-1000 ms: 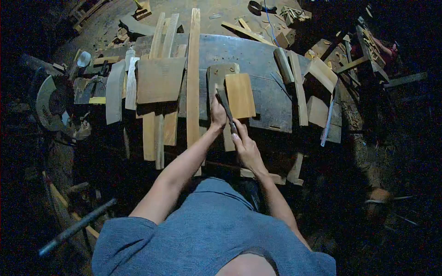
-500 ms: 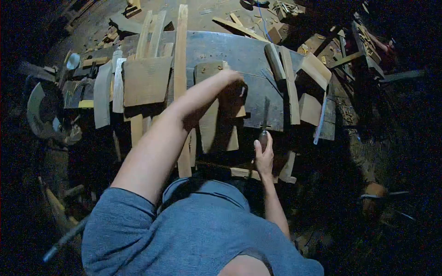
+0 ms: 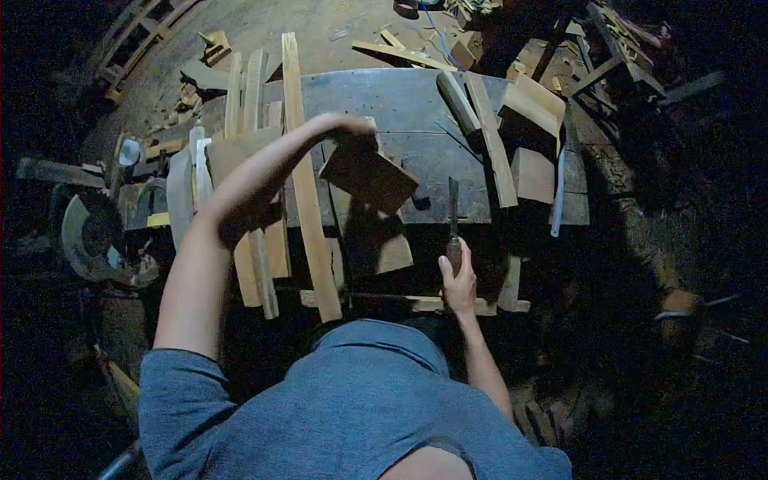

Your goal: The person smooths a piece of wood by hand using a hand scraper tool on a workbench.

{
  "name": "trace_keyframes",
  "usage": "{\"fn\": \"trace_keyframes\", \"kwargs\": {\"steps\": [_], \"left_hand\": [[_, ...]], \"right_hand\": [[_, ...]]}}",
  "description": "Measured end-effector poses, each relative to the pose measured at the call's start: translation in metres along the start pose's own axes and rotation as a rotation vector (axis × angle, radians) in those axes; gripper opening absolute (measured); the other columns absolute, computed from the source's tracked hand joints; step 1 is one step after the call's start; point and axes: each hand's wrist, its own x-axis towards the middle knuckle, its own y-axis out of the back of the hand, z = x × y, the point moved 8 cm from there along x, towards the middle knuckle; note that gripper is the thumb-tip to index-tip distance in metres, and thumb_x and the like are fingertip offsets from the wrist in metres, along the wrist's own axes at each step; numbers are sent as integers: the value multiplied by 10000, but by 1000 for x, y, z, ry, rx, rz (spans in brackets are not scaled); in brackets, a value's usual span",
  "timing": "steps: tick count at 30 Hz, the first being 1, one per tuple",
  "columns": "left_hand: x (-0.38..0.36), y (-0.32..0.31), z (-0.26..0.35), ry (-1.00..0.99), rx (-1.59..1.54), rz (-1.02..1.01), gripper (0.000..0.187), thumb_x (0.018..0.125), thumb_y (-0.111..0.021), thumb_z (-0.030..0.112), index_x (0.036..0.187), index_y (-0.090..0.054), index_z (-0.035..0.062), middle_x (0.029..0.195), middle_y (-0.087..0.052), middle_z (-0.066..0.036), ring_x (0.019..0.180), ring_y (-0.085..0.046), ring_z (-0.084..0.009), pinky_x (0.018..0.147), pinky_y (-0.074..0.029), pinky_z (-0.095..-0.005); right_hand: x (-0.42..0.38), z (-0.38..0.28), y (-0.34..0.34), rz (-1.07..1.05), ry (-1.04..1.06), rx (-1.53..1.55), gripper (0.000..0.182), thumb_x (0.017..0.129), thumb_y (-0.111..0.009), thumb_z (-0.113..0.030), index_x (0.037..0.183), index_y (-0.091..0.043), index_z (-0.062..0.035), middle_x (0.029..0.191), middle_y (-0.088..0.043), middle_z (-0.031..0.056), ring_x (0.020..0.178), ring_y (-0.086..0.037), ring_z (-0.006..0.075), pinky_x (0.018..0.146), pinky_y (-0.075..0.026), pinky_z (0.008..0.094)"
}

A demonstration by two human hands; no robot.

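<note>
My left hand [image 3: 356, 126], blurred by motion, grips the upper edge of a wooden block [image 3: 372, 178]. The block is tilted and casts a shadow on a wide board [image 3: 396, 254] below it. Most of the left fingers are hidden behind the wrist and the block. Lower right, my right hand [image 3: 459, 286] is wrapped around the dark handle of a chisel [image 3: 454, 202]. Its blade points away from me, over the front part of the workbench [image 3: 344, 92].
A long wooden strip [image 3: 300, 172] crosses the bench left of the block. Several boards lie further left. On the right are a narrow plank [image 3: 492, 144], two wood blocks [image 3: 534, 172] and a thin pale strip [image 3: 558, 192]. Offcuts litter the floor beyond.
My left hand has moved left with the wooden block, which is now turned and tilted. The right hand still holds the chisel in nearly the same place. The view has shifted slightly.
</note>
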Motion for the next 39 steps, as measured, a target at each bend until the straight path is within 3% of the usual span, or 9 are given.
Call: {"fn": "trace_keyframes", "kwargs": {"steps": [3,5,13,17,20,22,25,30,39], "left_hand": [[115,12,-135,51,381,-294,442,924,-593,439,1170,-654,76,966,-693,-38,842,-615,-153,750,-514,-329],[64,0,-143,256,36,37,409,922,-593,453,1003,-670,59,766,-623,-12,674,-584,-103,577,-471,-278],[39,-56,-199,305,-445,396,410,923,-604,420,741,-579,53,608,-532,8,526,-515,-91,479,-409,-265],[45,-39,-179,-47,513,416,411,906,-634,347,712,-680,-13,540,-621,-56,489,-588,-129,522,-473,-307],[44,-17,-185,163,498,396,351,908,-626,320,954,-670,-25,770,-676,-146,662,-638,-208,645,-504,-340],[34,-13,-146,-57,700,814,520,910,-605,334,1287,-495,-7,1148,-570,-251,996,-585,-325,865,-467,-408],[56,-34,-153,77,677,926,691,917,-564,384,1436,-287,22,1360,-365,-275,1218,-405,-413,1019,-346,-454],[87,-42,-178,189,868,932,691,937,-472,454,1454,-292,33,1536,-117,-272,1393,-209,-420,1143,-188,-475],[92,-26,-163,19,964,926,542,955,-451,396,1459,-361,219,1563,-191,-105,1416,-205,-356,1119,-159,-580]], "right_hand": [[1,10,-5,38,67,31,534,932,-571,-288,1399,-376,-117,905,-606,108,584,-591,162,488,-486,303],[-2,2,-7,-22,-66,78,555,919,-588,-283,1392,-379,-80,983,-656,163,825,-658,289,745,-513,374],[-19,-23,-25,-76,45,-5,531,935,-564,-286,1403,-374,-123,1014,-644,172,931,-654,301,823,-494,391],[-25,-23,-27,-100,93,10,592,908,-588,-280,1426,-346,-126,1073,-641,236,926,-661,388,769,-520,428],[-28,-19,-26,-124,42,18,584,916,-583,-255,1431,-339,-124,1038,-652,234,925,-660,392,763,-520,429],[-23,-14,-30,-138,50,49,561,925,-571,-237,1428,-344,-137,1018,-655,238,931,-645,415,755,-517,430],[-9,-13,-38,-174,60,50,550,930,-554,-262,1425,-347,-140,1042,-646,252,952,-630,432,772,-513,448],[-7,-17,-45,-267,106,32,541,934,-515,-286,1424,-348,-126,1046,-637,276,968,-608,462,790,-497,488],[-14,-39,-44,-239,124,-195,574,937,-520,-233,1459,-303,-134,849,-639,234,780,-629,443,668,-508,503]]}}
